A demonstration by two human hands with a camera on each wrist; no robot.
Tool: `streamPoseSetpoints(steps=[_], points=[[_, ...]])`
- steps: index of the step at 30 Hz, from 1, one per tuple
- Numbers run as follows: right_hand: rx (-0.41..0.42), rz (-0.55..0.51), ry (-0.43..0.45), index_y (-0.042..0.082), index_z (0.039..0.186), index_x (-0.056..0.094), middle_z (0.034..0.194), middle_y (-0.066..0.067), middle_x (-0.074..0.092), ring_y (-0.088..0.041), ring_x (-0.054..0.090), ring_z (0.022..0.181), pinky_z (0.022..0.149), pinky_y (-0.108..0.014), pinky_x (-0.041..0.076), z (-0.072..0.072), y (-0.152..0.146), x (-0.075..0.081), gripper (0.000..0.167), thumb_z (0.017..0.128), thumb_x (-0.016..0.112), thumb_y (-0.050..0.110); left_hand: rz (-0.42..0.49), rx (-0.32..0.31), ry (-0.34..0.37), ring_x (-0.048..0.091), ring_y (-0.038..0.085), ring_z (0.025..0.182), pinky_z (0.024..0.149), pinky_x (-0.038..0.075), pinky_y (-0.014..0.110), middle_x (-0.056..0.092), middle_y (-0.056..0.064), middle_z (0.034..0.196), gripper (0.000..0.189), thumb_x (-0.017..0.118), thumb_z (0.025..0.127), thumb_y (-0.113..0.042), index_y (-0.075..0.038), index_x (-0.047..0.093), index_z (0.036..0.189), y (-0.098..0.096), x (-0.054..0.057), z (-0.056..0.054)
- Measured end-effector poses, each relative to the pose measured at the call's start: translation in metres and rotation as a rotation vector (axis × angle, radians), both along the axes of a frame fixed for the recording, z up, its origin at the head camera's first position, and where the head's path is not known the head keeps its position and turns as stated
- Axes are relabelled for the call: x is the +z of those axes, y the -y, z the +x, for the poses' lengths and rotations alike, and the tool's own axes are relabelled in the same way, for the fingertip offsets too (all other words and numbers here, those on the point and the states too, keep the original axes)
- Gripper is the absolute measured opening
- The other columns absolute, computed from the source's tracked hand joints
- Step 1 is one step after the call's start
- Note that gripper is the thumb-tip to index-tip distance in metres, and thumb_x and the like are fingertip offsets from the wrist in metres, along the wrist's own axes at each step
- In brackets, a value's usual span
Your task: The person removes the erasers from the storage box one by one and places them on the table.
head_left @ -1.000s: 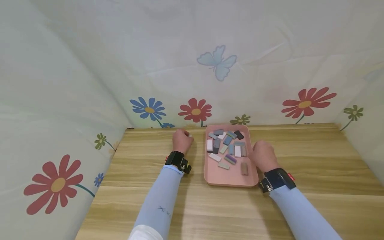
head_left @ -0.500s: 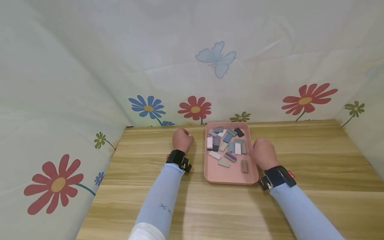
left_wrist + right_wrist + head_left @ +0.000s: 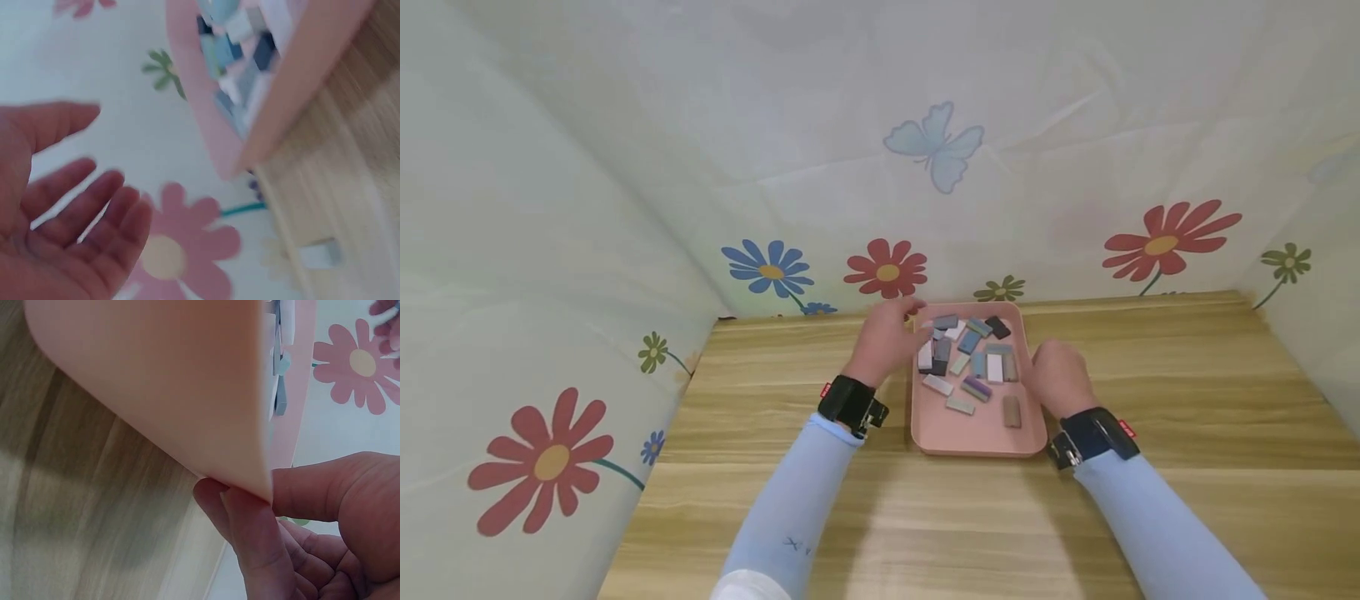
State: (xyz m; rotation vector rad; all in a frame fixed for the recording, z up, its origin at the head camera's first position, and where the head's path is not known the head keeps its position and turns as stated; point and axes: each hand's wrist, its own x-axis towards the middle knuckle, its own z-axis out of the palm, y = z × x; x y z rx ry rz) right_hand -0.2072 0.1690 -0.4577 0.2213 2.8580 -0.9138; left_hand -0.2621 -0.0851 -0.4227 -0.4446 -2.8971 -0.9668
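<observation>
A pink tray (image 3: 955,435) on the table holds several small rectangular blocks (image 3: 977,388), white, grey, blue, black, brown and striped. At its far left corner hovers my left hand (image 3: 883,340), fingers apart. In the left wrist view this left hand (image 3: 69,231) holds nothing, with thumb and fingers loosely bent. A small pale block (image 3: 320,254) lies on the table outside the tray. On the tray's right side, my right hand (image 3: 1060,379) grips the rim. The right wrist view shows the right hand (image 3: 312,531) pinching the tray wall (image 3: 156,381) between thumb and fingers.
The wooden table (image 3: 760,433) runs back to a wall covering (image 3: 820,125) printed with flowers and a butterfly. The same covering rises along the left side of the table.
My left hand, earlier curled by a small pale block left of the tray, has opened and moved right to the tray's far left corner. The right hand keeps its grip.
</observation>
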Motion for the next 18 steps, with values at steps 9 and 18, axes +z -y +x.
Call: streamPoseSetpoints(steps=[9, 18], points=[[0.002, -0.002, -0.018, 0.001, 0.072, 0.062, 0.060, -0.009, 0.057, -0.018, 0.055, 0.051, 0.044, -0.026, 0.041, 0.002, -0.002, -0.002, 0.022, 0.088, 0.055, 0.014, -0.341, -0.326, 0.006, 0.058, 0.005, 0.088, 0.079, 0.050, 0.024, 0.065, -0.007, 0.111, 0.033, 0.067, 0.085, -0.029, -0.019, 0.063, 0.117, -0.040, -0.003, 0.043], [0.067, 0.027, -0.071, 0.000, 0.073, 0.061, 0.064, -0.010, 0.058, -0.021, 0.054, 0.054, 0.046, -0.028, 0.039, -0.001, -0.001, 0.002, 0.018, 0.085, 0.056, 0.013, -0.460, -0.376, 0.085, 0.058, 0.000, 0.095, 0.081, 0.049, 0.020, 0.064, -0.013, 0.112, 0.027, 0.060, 0.088, -0.016, -0.025, 0.065, 0.113, -0.059, -0.027, 0.065]])
